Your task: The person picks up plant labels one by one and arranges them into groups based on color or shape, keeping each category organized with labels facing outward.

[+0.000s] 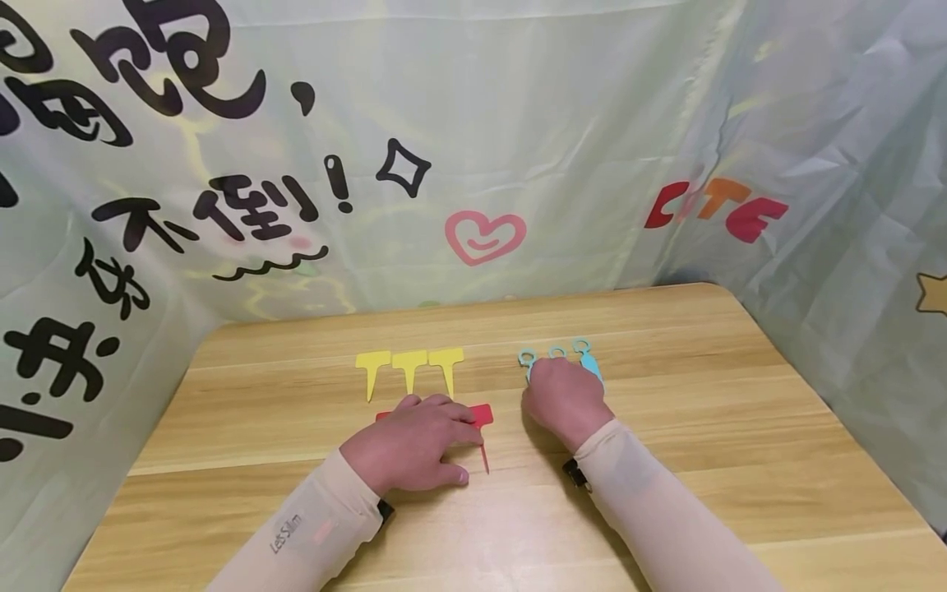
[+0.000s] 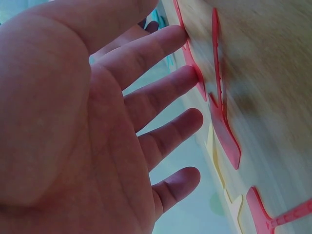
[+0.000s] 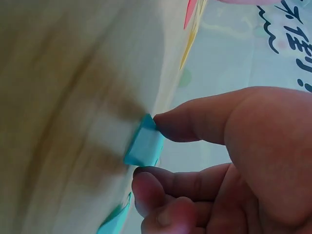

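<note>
My left hand lies over a row of red T-shaped plant labels, hiding most of them. In the left wrist view its fingers are spread and nearly straight, with fingertips right at one red label; a second red label and a third lie beside it. My right hand pinches the flat end of a blue ring-topped tag between thumb and forefinger. That tag is the middle one of three; a left one and a right one flank it.
Three yellow T-shaped plant labels lie in a row behind the red ones. The wooden table has a printed cloth hanging along its back and sides.
</note>
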A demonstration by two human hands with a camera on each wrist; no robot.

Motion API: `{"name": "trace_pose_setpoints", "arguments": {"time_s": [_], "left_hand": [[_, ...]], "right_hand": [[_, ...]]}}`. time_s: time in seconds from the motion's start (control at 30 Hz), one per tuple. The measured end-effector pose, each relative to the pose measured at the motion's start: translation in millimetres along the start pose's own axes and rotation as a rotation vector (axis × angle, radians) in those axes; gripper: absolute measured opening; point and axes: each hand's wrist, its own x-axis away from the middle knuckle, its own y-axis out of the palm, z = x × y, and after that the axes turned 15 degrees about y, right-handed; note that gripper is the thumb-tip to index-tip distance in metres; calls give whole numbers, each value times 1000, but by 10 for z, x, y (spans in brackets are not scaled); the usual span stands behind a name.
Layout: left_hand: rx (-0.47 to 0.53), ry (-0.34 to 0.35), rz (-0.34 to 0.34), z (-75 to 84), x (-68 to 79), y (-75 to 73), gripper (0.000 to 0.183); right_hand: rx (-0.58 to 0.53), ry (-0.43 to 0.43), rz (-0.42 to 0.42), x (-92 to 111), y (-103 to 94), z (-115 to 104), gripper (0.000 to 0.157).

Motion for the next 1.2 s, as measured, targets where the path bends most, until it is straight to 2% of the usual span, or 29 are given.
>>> {"name": "trace_pose_setpoints", "arguments": {"time_s": [0.5,1.2], "left_hand": [[-21,19,1,40,-26,6,46],[-48,47,20,50,-14,6,40]], "right_hand": [[-15,-2,-11,-47,-31,-12,37],[-25,16,-29,-4,-35,-11,42]]}}
